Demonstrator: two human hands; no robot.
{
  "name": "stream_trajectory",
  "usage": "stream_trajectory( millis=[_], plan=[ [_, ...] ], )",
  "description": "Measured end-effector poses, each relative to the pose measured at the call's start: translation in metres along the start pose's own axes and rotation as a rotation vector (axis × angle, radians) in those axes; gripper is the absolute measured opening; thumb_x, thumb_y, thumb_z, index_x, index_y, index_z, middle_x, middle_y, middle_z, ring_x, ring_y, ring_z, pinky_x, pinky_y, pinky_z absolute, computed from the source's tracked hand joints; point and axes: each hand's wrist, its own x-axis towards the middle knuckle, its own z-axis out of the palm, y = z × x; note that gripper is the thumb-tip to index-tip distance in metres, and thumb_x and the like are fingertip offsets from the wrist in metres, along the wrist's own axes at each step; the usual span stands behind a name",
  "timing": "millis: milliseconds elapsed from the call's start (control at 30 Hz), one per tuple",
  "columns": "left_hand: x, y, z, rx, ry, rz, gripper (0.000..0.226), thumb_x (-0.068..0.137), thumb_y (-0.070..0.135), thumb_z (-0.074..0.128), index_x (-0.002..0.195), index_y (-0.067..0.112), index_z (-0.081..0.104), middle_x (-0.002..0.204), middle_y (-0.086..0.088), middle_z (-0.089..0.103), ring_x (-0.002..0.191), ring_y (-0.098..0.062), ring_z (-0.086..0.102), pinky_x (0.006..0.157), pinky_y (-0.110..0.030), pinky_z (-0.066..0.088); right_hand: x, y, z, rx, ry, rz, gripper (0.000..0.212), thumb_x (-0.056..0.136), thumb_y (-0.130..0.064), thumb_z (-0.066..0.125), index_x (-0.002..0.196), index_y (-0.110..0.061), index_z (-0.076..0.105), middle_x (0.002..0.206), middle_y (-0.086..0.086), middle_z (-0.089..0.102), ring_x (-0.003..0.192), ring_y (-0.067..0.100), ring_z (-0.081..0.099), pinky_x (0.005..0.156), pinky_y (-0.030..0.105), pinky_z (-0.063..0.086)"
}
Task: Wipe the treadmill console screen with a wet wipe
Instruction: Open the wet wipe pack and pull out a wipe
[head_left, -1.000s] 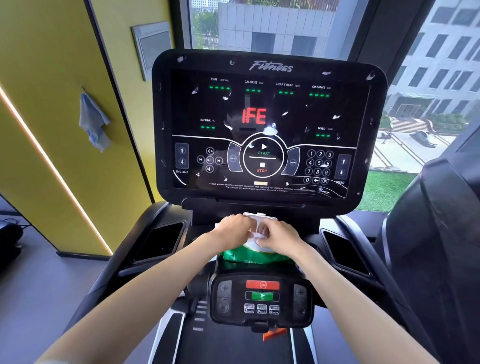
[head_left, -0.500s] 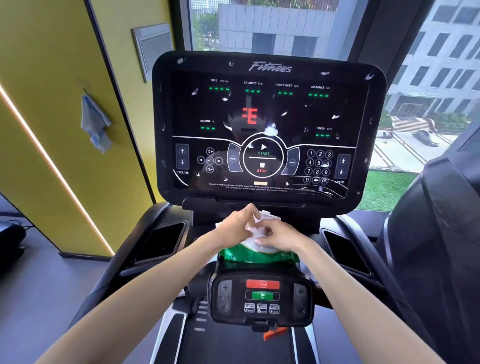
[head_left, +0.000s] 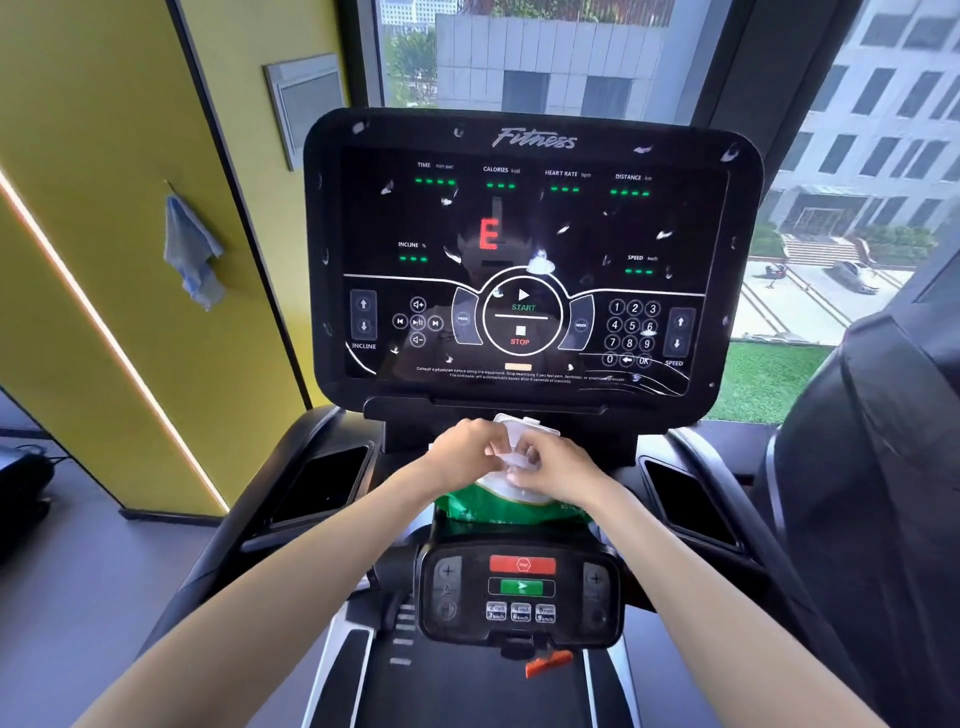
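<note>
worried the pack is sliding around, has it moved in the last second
No. The pack still sits in the same spot, between the base of the screen and the lower control panel.

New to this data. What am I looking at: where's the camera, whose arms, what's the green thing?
No robot here: a person wears one wide-angle camera on the head, so the arms are the wearer's own. The big black panel is the treadmill's console screen, lit and dotted with white specks. Below it sits a green wipe pack with its clear lid flipped up. The left hand and the right hand meet at its opening, both pinching a white wipe. Nearer the camera is a small control panel with an orange safety clip below it. The screen is not yet wiped.
</note>
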Motion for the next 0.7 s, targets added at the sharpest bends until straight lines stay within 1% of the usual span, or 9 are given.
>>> stream_trajectory(
  millis=[67,133,233,333,400,467,533,633,700],
  plan=[
    [0.001,0.003,-0.003,0.020,-0.022,0.040,0.007,0.079,0.015,0.066,0.085,0.016,0.062,0.092,-0.002,0.067,0.092,-0.023,0.060,0.080,-0.036,0.048,-0.001,-0.002,0.003,-0.080,-0.015,0.018,0.020,0.079,-0.039,0.061,0.070,-0.027,0.048,0.077,-0.010,0.054,0.080,0.018,0.054,0.063,0.028,0.039],
    [-0.001,0.008,-0.005,-0.015,-0.036,0.082,0.009,0.079,0.011,0.065,0.078,0.017,0.058,0.082,-0.001,0.063,0.083,-0.021,0.058,0.075,-0.035,0.048,0.000,-0.005,0.006,-0.095,-0.009,0.043,0.030,0.078,-0.043,0.061,0.061,-0.027,0.042,0.070,-0.010,0.048,0.077,0.019,0.053,0.055,0.027,0.035],
    [-0.005,0.010,-0.008,-0.124,0.027,0.084,0.017,0.078,0.004,0.063,0.072,0.017,0.054,0.074,-0.003,0.057,0.071,-0.018,0.050,0.068,-0.031,0.041,0.005,-0.008,0.009,-0.096,-0.008,0.083,0.027,0.073,-0.049,0.063,0.062,-0.030,0.048,0.092,-0.003,0.060,0.086,0.022,0.061,0.062,0.027,0.040],
    [-0.008,0.004,-0.006,-0.281,0.066,0.027,0.017,0.078,0.002,0.063,0.071,0.016,0.056,0.071,-0.004,0.056,0.067,-0.014,0.047,0.066,-0.030,0.039,0.010,-0.011,0.010,-0.153,-0.006,0.098,0.021,0.073,-0.050,0.064,0.076,-0.030,0.058,0.112,0.000,0.058,0.094,0.023,0.061,0.071,0.029,0.045],
    [-0.012,0.002,-0.004,-0.376,0.084,-0.011,0.017,0.079,0.003,0.065,0.071,0.015,0.057,0.069,-0.001,0.054,0.067,-0.013,0.046,0.066,-0.028,0.037,0.013,-0.011,0.011,-0.200,-0.004,0.110,0.033,0.075,-0.050,0.064,0.096,-0.024,0.061,0.118,0.002,0.055,0.097,0.024,0.060,0.073,0.029,0.045],
    [-0.013,0.009,-0.007,-0.492,0.112,-0.032,0.018,0.081,0.002,0.065,0.071,0.016,0.057,0.071,-0.005,0.053,0.067,-0.014,0.046,0.066,-0.027,0.038,0.013,-0.010,0.012,-0.249,0.000,0.119,0.044,0.076,-0.050,0.064,0.104,-0.016,0.059,0.119,0.005,0.054,0.098,0.026,0.060,0.073,0.030,0.044],
    [-0.009,0.020,-0.021,-0.581,0.176,-0.016,0.020,0.083,0.000,0.063,0.072,0.016,0.058,0.072,-0.006,0.053,0.065,-0.011,0.046,0.062,-0.022,0.040,0.012,-0.009,0.016,-0.294,0.003,0.120,0.051,0.079,-0.051,0.063,0.107,-0.009,0.056,0.120,0.008,0.052,0.097,0.028,0.060,0.072,0.030,0.043],
    [0.000,0.027,-0.048,-0.415,0.156,0.065,0.021,0.083,0.004,0.064,0.070,0.019,0.059,0.069,0.001,0.057,0.064,-0.009,0.049,0.063,-0.024,0.042,0.008,-0.010,0.019,-0.304,0.023,0.125,0.054,0.079,-0.054,0.063,0.104,-0.008,0.053,0.116,0.009,0.051,0.093,0.028,0.061,0.068,0.031,0.041],
    [-0.001,0.022,-0.053,-0.436,0.170,0.015,0.018,0.084,0.005,0.063,0.072,0.018,0.059,0.070,0.001,0.056,0.066,-0.011,0.050,0.065,-0.027,0.042,0.008,-0.010,0.018,-0.284,0.023,0.127,0.050,0.079,-0.055,0.063,0.097,-0.010,0.051,0.112,0.008,0.054,0.089,0.026,0.062,0.066,0.030,0.041]
  ],
)
